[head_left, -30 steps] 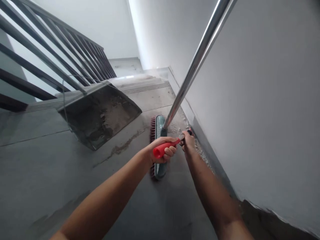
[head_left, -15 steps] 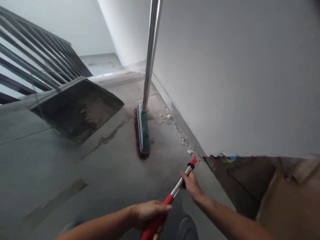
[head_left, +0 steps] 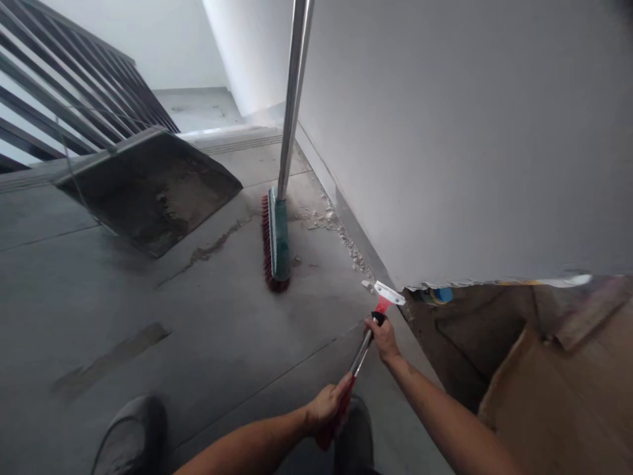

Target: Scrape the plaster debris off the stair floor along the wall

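Two hands: both closed on one long-handled scraper [head_left: 368, 336]; no other person in view
Left hand [head_left: 326, 406]: fingers wrapped tight round the red grip at the low end of the handle, near the bottom edge of the view
Right hand [head_left: 383, 338]: fingers curled shut round the metal shaft at its black collar, just behind the head
Scraper: red handle, bright metal shaft, red neck, pale flat blade; blade end points away from the person, at the foot of the wall [head_left: 469, 145], just beside the ragged lower edge of the white finish; whether the blade touches the surface cannot be told
Broom [head_left: 277, 237]: green head with dark red bristles resting on the floor [head_left: 148, 310]; steel pole rising steeply past the top of the view; well apart from both hands
Debris [head_left: 341, 234]: pale chips strewn along the wall base, between broom head and scraper blade
Dustpan [head_left: 148, 185]: large, grey, dirt-caked, tilted, left of the broom beside the railing [head_left: 74, 86]
Shoes [head_left: 128, 439]: grey, at the bottom edge
Cardboard [head_left: 558, 396]: brown sheet, lower right
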A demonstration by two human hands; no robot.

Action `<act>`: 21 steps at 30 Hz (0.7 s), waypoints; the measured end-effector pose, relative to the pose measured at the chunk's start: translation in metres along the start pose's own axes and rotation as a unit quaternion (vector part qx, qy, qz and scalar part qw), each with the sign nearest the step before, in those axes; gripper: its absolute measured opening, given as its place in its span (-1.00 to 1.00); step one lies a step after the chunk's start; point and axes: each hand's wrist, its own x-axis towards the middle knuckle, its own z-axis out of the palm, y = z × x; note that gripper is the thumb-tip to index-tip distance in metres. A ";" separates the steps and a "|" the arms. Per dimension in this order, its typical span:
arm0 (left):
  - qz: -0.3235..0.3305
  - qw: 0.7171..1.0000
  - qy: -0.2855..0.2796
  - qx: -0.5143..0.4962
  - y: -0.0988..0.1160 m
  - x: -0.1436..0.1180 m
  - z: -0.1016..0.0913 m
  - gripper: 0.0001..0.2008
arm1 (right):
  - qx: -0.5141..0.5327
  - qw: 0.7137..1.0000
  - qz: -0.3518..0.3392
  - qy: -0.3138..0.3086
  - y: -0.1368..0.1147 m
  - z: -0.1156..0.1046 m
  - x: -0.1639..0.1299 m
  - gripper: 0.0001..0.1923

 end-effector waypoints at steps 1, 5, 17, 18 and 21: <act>-0.006 1.000 -0.018 -0.018 -0.001 0.002 0.001 -0.29 | -0.007 1.000 -0.004 0.006 -0.001 -0.002 0.003 -0.65; -0.062 0.993 -0.085 -0.062 -0.009 0.013 0.015 -0.22 | -0.111 0.992 0.002 0.052 -0.004 -0.009 0.003 -0.68; -0.166 0.958 -0.084 -0.217 -0.014 0.036 0.103 -0.13 | -0.379 0.925 -0.021 -0.003 0.000 -0.043 -0.003 -0.63; -0.165 0.961 -0.067 -0.211 -0.012 0.035 0.104 -0.13 | -0.383 0.923 -0.017 -0.007 0.001 -0.045 -0.002 -0.63; -0.142 0.972 -0.044 -0.180 -0.003 0.036 0.102 -0.17 | -0.407 0.913 0.023 0.004 0.001 -0.056 0.008 -0.63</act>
